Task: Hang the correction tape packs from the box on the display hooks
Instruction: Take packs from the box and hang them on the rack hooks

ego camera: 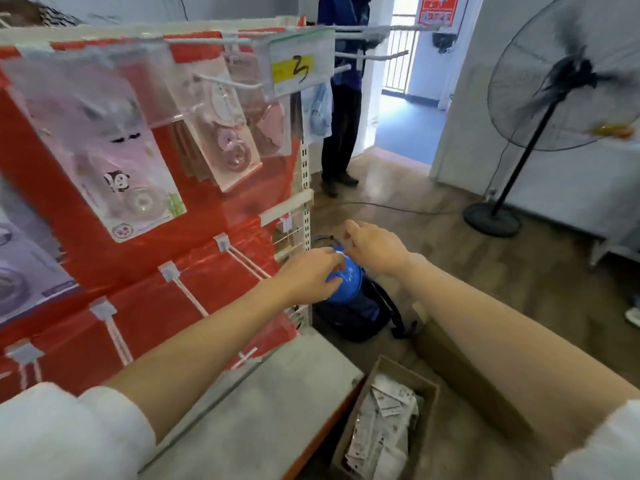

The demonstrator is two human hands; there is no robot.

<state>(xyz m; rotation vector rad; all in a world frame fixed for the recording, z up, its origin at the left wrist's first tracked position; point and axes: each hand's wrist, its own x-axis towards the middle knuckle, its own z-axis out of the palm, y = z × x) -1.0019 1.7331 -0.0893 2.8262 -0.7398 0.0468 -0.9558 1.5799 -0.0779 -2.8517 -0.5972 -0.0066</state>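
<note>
Left hand (308, 275) and right hand (375, 249) outstretched, fingers curled.

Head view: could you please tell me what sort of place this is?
Probably a shop or mock-up shop: a red display rack with white hooks, hung correction tape packs and a yellow price tag.

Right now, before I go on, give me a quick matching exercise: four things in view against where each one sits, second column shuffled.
Things:
1. cardboard box
2. panda pack
3. standing fan
4. yellow price tag

Places:
A. hanging on a hook at the upper left of the red display
B. on the floor at the lower right, with packs inside
C. at the front of a top hook, in a clear holder
D. by the right wall, near the doorway

Pairs: 1-B, 2-A, 3-D, 4-C
</note>
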